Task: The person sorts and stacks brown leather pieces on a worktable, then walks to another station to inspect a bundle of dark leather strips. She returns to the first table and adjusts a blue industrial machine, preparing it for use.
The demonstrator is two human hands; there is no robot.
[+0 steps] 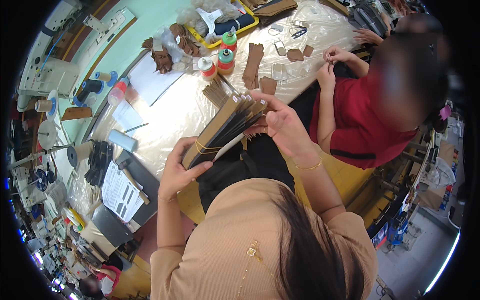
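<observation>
A thick bundle of brown and black strips, leather-like, is held slanted above my lap at the table's edge. My left hand is closed around its lower end, thumb across the front, near a thin yellowish rubber band that wraps the strips. At the upper end the strips fan apart, and small white labels show on some tips. My right hand grips the fanned ends from the right side, its fingers partly hidden behind them. More thin brown strips stick out beyond the bundle.
The plastic-covered table carries bottles, brown cut pieces, a yellow tray, papers and a hammer. Thread spools and a sewing machine stand left. A co-worker in red sits close on the right.
</observation>
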